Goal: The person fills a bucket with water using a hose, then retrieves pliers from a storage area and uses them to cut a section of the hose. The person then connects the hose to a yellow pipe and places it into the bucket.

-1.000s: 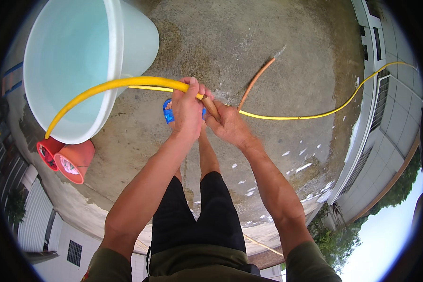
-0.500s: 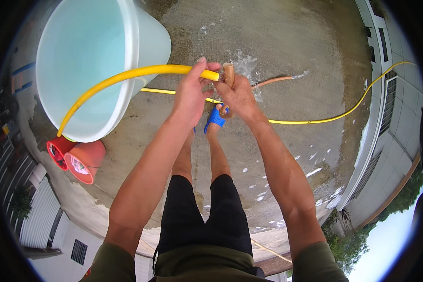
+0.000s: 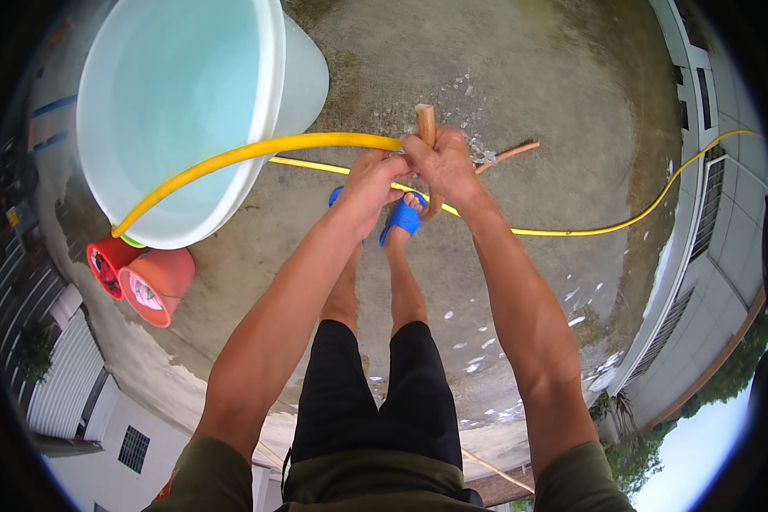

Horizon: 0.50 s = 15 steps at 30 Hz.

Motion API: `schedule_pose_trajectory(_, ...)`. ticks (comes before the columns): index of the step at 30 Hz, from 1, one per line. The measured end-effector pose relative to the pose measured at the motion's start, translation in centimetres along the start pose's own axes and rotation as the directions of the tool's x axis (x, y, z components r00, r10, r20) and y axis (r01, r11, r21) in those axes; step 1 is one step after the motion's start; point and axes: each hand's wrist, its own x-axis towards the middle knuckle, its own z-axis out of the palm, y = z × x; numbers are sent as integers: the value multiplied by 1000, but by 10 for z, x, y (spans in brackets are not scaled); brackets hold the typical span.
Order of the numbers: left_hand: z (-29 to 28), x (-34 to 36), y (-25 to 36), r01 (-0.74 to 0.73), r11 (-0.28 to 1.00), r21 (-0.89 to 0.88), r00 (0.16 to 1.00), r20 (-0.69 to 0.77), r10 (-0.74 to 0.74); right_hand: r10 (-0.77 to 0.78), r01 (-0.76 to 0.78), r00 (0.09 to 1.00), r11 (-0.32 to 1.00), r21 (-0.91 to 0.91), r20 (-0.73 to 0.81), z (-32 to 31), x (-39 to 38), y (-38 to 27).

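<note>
A thick yellow hose [image 3: 256,154] arches over the tub's rim to my two hands. My left hand [image 3: 365,194] is closed beneath its end, the fingers curled up against it. My right hand [image 3: 445,168] is wrapped round a tan-brown hose [image 3: 426,125], whose cut end sticks up above the fist. The yellow hose's end meets my right thumb and fingers, which hide its opening; whether the two hoses join cannot be seen. Water [image 3: 480,152] splashes just beside the right hand. Beyond it, another brown hose length [image 3: 514,152] points right.
A large white tub [image 3: 270,94] with pale blue water stands at the left. Below it sit a red bucket [image 3: 102,271] and a pinkish-red bucket [image 3: 172,277] holding cloth. A thin yellow hose [image 3: 572,232] crosses the wet concrete behind my blue sandals [image 3: 404,220].
My left hand has slid lower and closer to the right hand. The yellow hose's end, visible before, now reaches the right fingers. Water no longer streams visibly from the far brown end.
</note>
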Motion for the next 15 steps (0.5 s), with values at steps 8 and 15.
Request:
schedule_pose_trajectory(8,-4,-44,-20,-24,987,-159,999,27,29,-176,178,983,893,-413,42,17,-54,6)
schedule_pose_trajectory(15,12,-61,-65,-497,868,-12,839,-261,477,-294,380,924,759,-528,243,42,-85,24)
